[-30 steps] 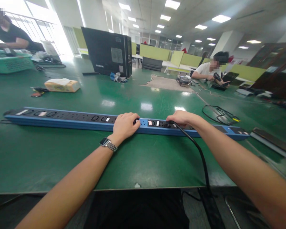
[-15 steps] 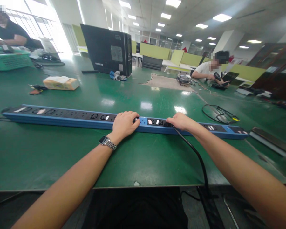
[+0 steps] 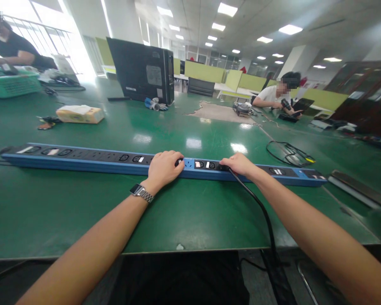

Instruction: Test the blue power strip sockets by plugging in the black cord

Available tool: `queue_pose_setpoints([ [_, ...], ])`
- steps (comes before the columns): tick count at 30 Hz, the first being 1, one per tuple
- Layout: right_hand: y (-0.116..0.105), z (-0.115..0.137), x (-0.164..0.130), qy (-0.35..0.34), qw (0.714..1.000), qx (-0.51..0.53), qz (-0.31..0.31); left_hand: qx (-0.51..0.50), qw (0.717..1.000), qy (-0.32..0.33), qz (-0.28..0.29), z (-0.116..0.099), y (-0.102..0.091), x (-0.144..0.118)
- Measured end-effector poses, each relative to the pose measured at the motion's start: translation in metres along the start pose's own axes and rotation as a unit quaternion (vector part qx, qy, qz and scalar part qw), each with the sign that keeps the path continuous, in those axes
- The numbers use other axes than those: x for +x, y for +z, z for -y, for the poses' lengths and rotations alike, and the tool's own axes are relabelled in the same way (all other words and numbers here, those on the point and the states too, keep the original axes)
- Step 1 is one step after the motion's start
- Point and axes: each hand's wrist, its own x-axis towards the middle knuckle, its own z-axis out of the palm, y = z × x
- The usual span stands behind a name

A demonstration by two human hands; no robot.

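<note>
Grip unchanged: your right hand (image 3: 239, 164) stays clamped on the black plug (image 3: 224, 168), left hand (image 3: 163, 168) still flat, pressing the power strip (image 3: 82, 159).

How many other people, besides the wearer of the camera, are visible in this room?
2. One person in a black top sits at the far left behind a green basket; another person in white sits far right. Others may be hidden behind partitions.

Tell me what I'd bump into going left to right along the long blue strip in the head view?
Bare left end of the long blue power strip → left hand → right hand on the black cable plug.
</note>
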Motion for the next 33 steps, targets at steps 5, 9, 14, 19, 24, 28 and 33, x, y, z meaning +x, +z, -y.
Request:
queue_pose_setpoints([
  [5, 0.004, -0.003, 0.000, 0.015, 0.999, 0.035, -0.014, 0.000, 1.000, -0.001, -0.005, 0.000, -0.001, -0.001],
  [9, 0.006, -0.008, 0.000, 0.011, 0.993, 0.108, -0.051, -0.006, 1.000, 0.001, -0.009, 0.000, 0.000, 0.000],
  [14, 0.004, -0.026, -0.005, -0.093, 0.840, 0.523, -0.112, -0.011, 1.000, 0.004, -0.014, 0.000, 0.001, 0.000],
  [19, 0.013, -0.026, -0.006, -0.088, 0.796, 0.582, -0.143, -0.026, 0.999, 0.008, -0.033, 0.001, 0.002, -0.001],
  [24, 0.037, 0.010, -0.010, -0.093, 0.887, 0.425, -0.155, -0.098, 0.989, 0.025, -0.106, -0.009, -0.002, -0.005],
  [28, 0.054, 0.055, -0.007, -0.079, 0.920, 0.367, -0.117, -0.172, 0.972, -0.003, -0.159, -0.014, -0.002, -0.005],
  [33, 0.065, 0.084, 0.009, -0.070, 0.982, 0.172, -0.027, -0.211, 0.953, -0.062, -0.210, 0.005, -0.003, -0.006],
])
